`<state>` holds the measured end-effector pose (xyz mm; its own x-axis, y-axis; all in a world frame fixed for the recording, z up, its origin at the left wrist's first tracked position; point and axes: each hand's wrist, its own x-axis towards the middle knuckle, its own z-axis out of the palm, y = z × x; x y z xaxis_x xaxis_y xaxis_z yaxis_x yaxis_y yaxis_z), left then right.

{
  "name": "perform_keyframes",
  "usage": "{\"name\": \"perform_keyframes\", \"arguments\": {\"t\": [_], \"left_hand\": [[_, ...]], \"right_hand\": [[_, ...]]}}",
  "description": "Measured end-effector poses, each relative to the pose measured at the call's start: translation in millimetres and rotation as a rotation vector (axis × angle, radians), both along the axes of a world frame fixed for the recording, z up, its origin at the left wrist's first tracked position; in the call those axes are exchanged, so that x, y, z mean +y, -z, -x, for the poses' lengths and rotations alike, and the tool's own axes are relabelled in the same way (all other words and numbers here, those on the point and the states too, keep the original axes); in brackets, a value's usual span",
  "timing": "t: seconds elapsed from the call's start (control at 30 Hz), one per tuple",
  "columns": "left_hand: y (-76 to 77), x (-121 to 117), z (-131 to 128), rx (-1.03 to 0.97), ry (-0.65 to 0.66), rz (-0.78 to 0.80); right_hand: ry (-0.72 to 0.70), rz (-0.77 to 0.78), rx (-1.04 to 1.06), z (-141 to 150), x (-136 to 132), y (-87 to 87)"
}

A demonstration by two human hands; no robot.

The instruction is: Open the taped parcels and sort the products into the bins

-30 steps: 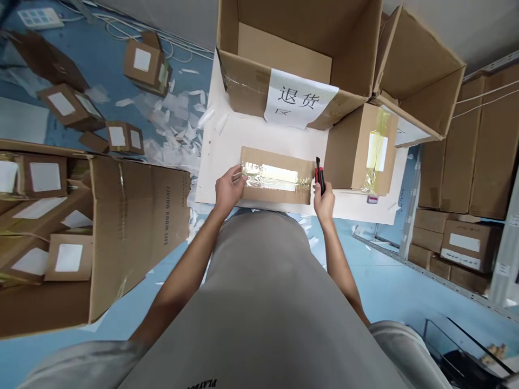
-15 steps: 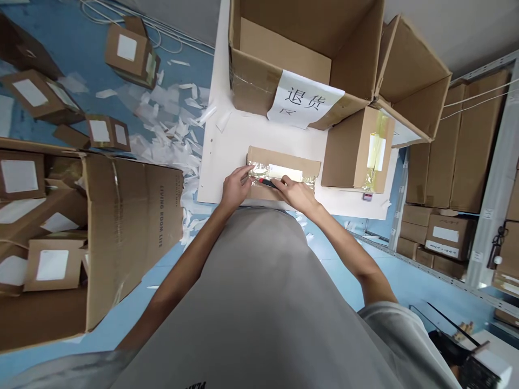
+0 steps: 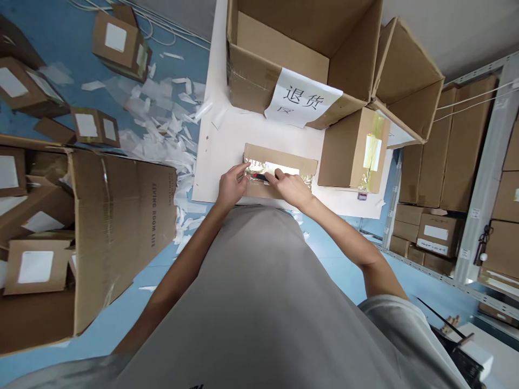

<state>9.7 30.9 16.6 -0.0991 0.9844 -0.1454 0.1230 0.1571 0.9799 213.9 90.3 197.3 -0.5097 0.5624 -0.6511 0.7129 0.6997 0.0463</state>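
Note:
A long, flat cardboard box [image 3: 281,153] lies on the white tabletop in front of me, with clear tape and a white label [image 3: 279,168] along its upper face. My right hand [image 3: 292,189] is closed around a red-and-black utility knife [image 3: 260,176], whose red end points left over the taped strip. Its blade is too small to make out. At the box's left end, my left hand [image 3: 232,185] grips the edge, fingertips on the tape near the knife's tip.
Behind the box stands a large open carton [image 3: 251,81] with a paper sign [image 3: 304,97]. Another taped carton [image 3: 352,148] is to its right. Paper scraps [image 3: 158,129] litter the blue floor at left, beside a big carton [image 3: 125,216] of labelled boxes. Shelving [image 3: 482,178] stands right.
My right hand has slid the utility knife slightly left along the box, closer to my left hand. The left hand stays at the box's end. The whole view has shifted a little.

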Motion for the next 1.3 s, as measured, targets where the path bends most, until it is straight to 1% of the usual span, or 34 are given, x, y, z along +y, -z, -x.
{"name": "perform_keyframes", "arguments": {"t": [0.13, 0.23, 0.33, 0.5, 0.57, 0.63, 0.7, 0.83, 0.93, 0.97, 1.03, 1.1, 1.2, 1.27, 1.3], "left_hand": [[-0.8, -0.2, -4.1, 0.022, -0.02, 0.011], [-2.9, -0.8, -10.4, 0.109, -0.068, 0.003], [-5.8, -1.7, -16.1, 0.174, -0.123, -0.004], [-10.8, -3.3, -23.0, 0.218, -0.176, -0.004], [-11.7, -3.3, -25.6, 0.252, -0.187, -0.002], [-12.1, -2.7, -28.0, 0.296, -0.204, 0.009], [-12.5, -1.6, -30.3, 0.326, -0.223, 0.027], [-15.4, 0.5, -34.3, 0.354, -0.237, 0.078], [-19.6, 1.5, -35.5, 0.404, -0.232, 0.136], [-21.0, 1.9, -35.3, 0.423, -0.226, 0.158], [-23.0, 2.7, -34.2, 0.453, -0.218, 0.189], [-23.8, 3.9, -32.5, 0.462, -0.229, 0.194], [-22.8, 5.7, -29.2, 0.445, -0.255, 0.172], [-21.5, 6.9, -26.2, 0.436, -0.257, 0.159], [-20.9, 7.5, -24.4, 0.433, -0.257, 0.156]], "right_hand": [[-0.001, 0.033, 0.02, 2.2, 6.5, 0.7], [0.029, 0.043, -0.016, -15.2, 9.5, 3.1], [0.071, 0.037, -0.079, -55.4, 8.6, -1.9], [0.186, 0.006, -0.194, -144.8, 1.0, -22.1], [0.221, -0.001, -0.219, -167.6, -1.4, -26.4], [0.23, -0.007, -0.211, -178.1, -2.9, -27.0], [0.22, -0.004, -0.187, -180.7, -3.5, -25.4], [0.192, 0.013, -0.13, -187.1, -2.9, -17.5], [0.178, 0.005, -0.071, -204.3, -4.0, -1.0], [0.185, 0.0, -0.046, -211.7, -5.4, 8.1], [0.234, -0.001, 0.006, -225.6, -10.6, 32.0], [0.338, 0.025, 0.053, -234.0, -18.5, 61.5], [0.553, 0.104, 0.168, -231.4, -31.6, 105.2], [0.679, 0.112, 0.322, -222.3, -39.0, 127.2], [0.729, 0.098, 0.413, -216.9, -42.0, 135.2]]}}
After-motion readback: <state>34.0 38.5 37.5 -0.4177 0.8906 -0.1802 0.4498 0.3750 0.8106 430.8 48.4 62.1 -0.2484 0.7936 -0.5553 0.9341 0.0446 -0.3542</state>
